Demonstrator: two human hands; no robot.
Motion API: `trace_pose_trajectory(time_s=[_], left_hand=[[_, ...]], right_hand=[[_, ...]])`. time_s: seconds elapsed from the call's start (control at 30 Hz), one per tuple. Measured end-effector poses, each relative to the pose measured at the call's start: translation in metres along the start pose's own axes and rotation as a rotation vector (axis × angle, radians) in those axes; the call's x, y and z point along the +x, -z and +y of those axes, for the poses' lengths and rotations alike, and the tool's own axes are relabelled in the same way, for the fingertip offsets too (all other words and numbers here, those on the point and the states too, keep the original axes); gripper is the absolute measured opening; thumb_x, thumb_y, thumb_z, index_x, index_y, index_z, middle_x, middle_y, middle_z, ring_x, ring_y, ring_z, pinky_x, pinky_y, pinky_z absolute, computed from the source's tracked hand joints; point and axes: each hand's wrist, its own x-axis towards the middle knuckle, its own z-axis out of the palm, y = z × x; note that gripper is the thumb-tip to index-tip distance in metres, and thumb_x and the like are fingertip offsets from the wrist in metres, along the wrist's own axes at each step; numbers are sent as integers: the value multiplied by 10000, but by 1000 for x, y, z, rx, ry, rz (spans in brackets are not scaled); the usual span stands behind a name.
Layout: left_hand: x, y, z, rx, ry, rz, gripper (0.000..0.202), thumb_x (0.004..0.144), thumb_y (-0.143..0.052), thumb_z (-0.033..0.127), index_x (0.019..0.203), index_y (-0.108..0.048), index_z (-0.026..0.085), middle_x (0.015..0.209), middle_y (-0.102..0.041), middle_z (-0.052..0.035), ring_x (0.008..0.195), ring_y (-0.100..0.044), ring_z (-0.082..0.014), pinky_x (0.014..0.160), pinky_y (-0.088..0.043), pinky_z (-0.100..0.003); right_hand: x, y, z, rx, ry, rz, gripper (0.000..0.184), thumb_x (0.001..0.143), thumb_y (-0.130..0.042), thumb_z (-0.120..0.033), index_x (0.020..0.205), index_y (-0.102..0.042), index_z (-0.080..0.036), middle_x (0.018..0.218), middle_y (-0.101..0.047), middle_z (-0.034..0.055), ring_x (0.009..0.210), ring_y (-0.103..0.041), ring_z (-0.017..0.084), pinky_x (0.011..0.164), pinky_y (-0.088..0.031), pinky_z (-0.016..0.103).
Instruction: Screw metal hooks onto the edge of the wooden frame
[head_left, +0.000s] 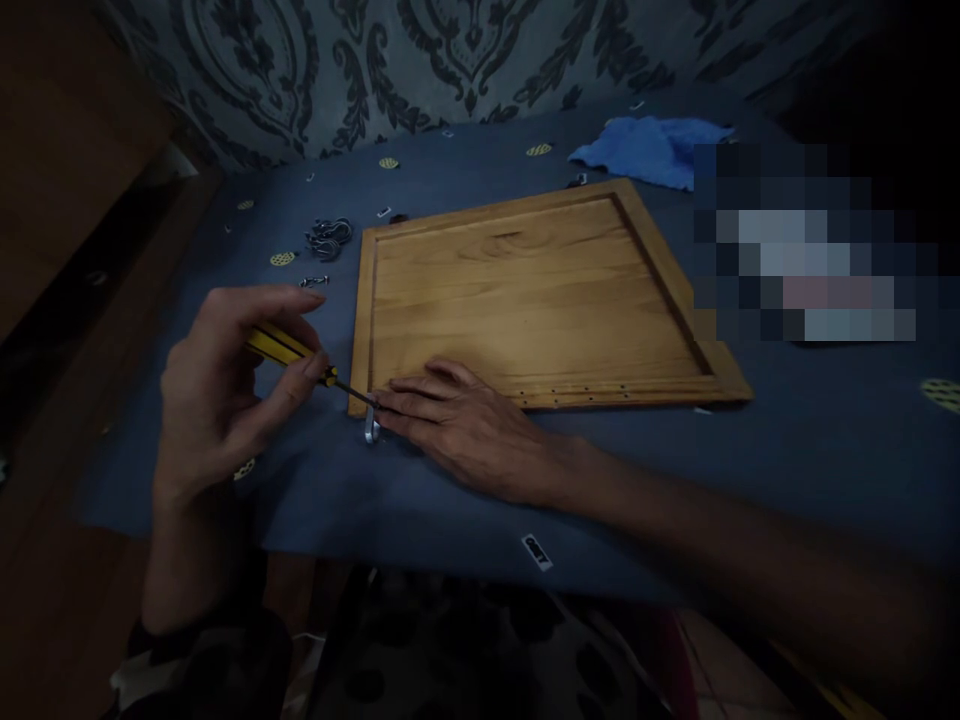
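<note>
A framed wooden board (525, 290) lies flat on a blue cloth-covered table (787, 450). My left hand (221, 390) is closed round a yellow-and-black screwdriver (289, 352), whose thin shaft points at the board's near left corner. My right hand (457, 420) rests there with fingers extended, pressing a small metal hook (371, 428) against the board's front edge. A row of small holes (585, 393) runs along that front edge.
A heap of metal hooks (328, 237) lies left of the board, with one loose piece (315, 282) nearer. A crumpled blue cloth (652, 148) sits at the back right. Patterned fabric hangs behind the table. A wooden floor shows on the left.
</note>
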Motion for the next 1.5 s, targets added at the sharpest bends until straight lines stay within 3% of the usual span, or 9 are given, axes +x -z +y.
trace_pose_trajectory(time_s=[0.17,0.33,0.4,0.53,0.67,0.87,1.1,1.5], left_hand=[[1,1,-2,-65,47,-47,574,812,-744,144,1316,-561,349,925,-647,3,778,-665,-140,633,-587,-295],[2,-2,1,-178,91,17,635,793,-758,106,1307,-553,416,1294,-568,-8,831,-704,-120,691,-657,-274],[1,-3,2,-206,99,27,668,772,-768,75,1311,-551,405,1325,-549,-2,853,-714,-125,740,-668,-286],[0,-3,2,-245,105,-12,645,785,-744,64,1329,-546,348,1151,-628,5,838,-711,-122,710,-653,-268],[0,-3,2,-243,116,-88,559,857,-697,153,1343,-512,361,929,-646,32,840,-701,-128,709,-627,-267],[-1,-5,3,-226,141,-47,522,840,-732,238,1314,-536,338,957,-627,9,840,-706,-152,754,-644,-303],[0,-5,4,-177,95,0,497,878,-695,193,1325,-531,334,1037,-636,-11,814,-683,-121,685,-628,-245],[0,-8,1,-262,82,-22,504,887,-667,103,1328,-544,314,1007,-629,-15,861,-680,-119,732,-597,-242]], right_hand=[[1,2,-1,-1,-6,-15,351,1012,-474,-154,1341,-593,-185,1428,-598,75,1329,-525,238,1094,-363,466],[0,1,-1,-16,6,2,335,1026,-451,-165,1328,-594,-161,1422,-605,67,1310,-539,233,1091,-363,444],[0,0,0,-17,12,17,331,1027,-451,-165,1323,-598,-158,1417,-609,66,1317,-533,227,1093,-360,433],[0,0,0,-19,11,27,330,1019,-464,-160,1316,-608,-160,1400,-623,71,1319,-532,226,1094,-359,432],[1,1,-1,-27,4,5,334,1017,-473,-169,1324,-604,-182,1399,-624,68,1322,-529,218,1091,-362,428],[1,1,0,-26,12,-5,338,1027,-459,-183,1337,-594,-172,1403,-621,64,1329,-523,231,1093,-359,443],[2,2,-1,-30,12,9,329,1026,-458,-173,1321,-604,-159,1405,-619,66,1311,-535,223,1081,-374,428],[0,-2,1,-28,17,26,331,1025,-470,-182,1331,-597,-166,1406,-618,62,1329,-520,215,1100,-363,427]])
